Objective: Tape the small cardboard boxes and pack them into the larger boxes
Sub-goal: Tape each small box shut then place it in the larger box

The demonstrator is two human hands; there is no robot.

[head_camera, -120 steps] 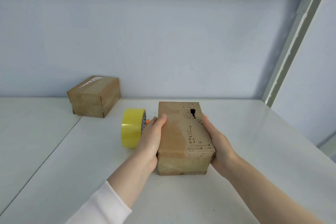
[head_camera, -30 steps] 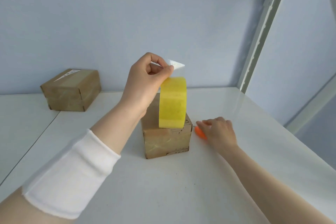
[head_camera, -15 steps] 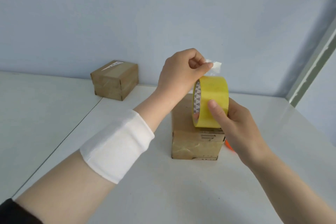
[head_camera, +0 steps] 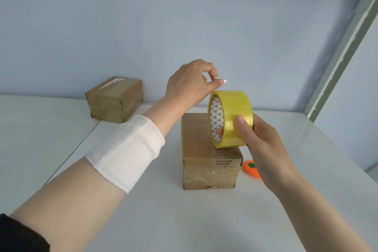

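Taping step under way: right hand (head_camera: 263, 143) is gripping the yellow tape roll (head_camera: 233, 116) over the small cardboard box (head_camera: 200, 149) at frame centre, left hand (head_camera: 190, 82) is pinching the tape end (head_camera: 224, 81); next move is likely calling for a strip drawn out across the box top

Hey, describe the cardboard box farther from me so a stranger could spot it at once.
On the white table, look to the back left, near the blue wall. The far box there carries a white label on its top; the near box, below the yellow tape roll, shows none.
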